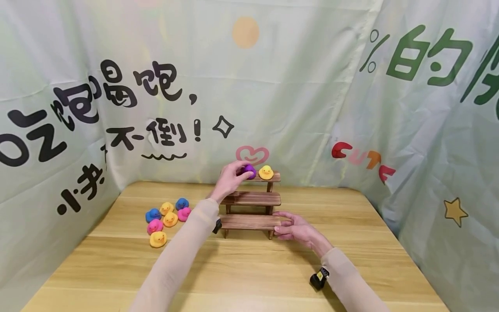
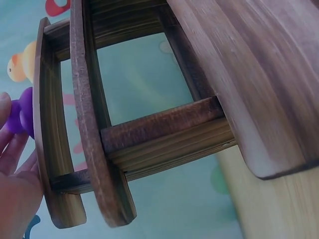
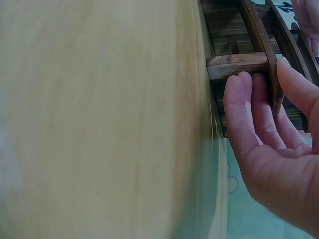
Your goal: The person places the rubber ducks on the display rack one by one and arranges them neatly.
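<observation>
A three-tier wooden stand (image 1: 251,222) of brown boards is in the middle of the table. At its top board, my left hand (image 1: 230,178) pinches a purple rubber duck (image 1: 250,170) between thumb and fingers. The left wrist view shows this purple duck (image 2: 21,113) right at the board's edge, partly hidden by it. Beside it on the top board sits a yellow rubber duck (image 1: 266,172). My right hand (image 1: 298,229) grips the right end of the lowest board; in the right wrist view the thumb lies on one side of that board (image 3: 263,45) and the fingers on the other.
Left of the stand, several rubber ducks sit grouped on the wooden table (image 1: 249,273): yellow ducks (image 1: 158,239), blue ducks (image 1: 182,204) and pink ducks (image 1: 155,226). A printed cloth (image 1: 304,108) hangs behind and at both sides of the table.
</observation>
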A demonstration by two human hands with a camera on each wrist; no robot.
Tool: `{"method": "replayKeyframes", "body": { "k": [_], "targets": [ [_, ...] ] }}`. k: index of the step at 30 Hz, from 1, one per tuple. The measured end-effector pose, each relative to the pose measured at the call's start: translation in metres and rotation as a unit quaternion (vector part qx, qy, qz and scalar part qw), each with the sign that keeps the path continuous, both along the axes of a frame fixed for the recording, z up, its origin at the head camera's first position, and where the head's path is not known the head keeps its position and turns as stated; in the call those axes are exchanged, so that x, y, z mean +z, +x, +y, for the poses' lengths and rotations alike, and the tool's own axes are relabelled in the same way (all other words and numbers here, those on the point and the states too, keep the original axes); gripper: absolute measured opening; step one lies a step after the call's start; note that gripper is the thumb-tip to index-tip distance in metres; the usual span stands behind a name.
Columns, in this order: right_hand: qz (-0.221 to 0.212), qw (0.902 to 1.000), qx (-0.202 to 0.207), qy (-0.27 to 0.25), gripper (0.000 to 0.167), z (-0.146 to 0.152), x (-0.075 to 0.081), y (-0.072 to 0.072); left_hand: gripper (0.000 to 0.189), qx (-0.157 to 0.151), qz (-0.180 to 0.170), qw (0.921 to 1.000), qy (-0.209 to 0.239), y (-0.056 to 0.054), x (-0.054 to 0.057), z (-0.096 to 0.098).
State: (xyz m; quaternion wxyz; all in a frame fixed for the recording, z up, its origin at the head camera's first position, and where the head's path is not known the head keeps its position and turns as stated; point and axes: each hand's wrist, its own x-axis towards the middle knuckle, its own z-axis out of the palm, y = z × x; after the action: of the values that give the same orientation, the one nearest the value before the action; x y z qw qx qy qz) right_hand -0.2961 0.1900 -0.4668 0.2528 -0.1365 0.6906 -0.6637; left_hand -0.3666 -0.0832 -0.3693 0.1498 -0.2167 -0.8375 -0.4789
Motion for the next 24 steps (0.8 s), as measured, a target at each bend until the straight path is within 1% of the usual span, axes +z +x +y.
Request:
{"method": "replayKeyframes", "body": {
  "k": [4, 9, 18, 24],
  "targets": [
    [0.003, 1.0000, 0.001, -0.003, 0.064, 0.0000, 0.0004, -0.0004, 0.039, 0.009, 0.005, 0.9999, -0.007, -0.0002, -0.0009, 0.0006],
    [0.005, 1.0000, 0.003, -0.001, 0.065, 0.0001, -0.0004, -0.0007, 0.037, 0.013, 0.011, 0.9998, -0.010, 0.0003, -0.0014, 0.0016],
    [0.003, 1.0000, 0.004, 0.005, 0.065, 0.0000, -0.0010, -0.0010, 0.036, 0.007, 0.003, 0.9998, 0.019, -0.0010, -0.0023, 0.0023],
    [0.003, 1.0000, 0.000, 0.005, 0.064, 0.0006, -0.0009, -0.0010, 0.036, 0.006, 0.004, 0.9998, 0.018, -0.0008, -0.0020, 0.0025]
  ]
}}
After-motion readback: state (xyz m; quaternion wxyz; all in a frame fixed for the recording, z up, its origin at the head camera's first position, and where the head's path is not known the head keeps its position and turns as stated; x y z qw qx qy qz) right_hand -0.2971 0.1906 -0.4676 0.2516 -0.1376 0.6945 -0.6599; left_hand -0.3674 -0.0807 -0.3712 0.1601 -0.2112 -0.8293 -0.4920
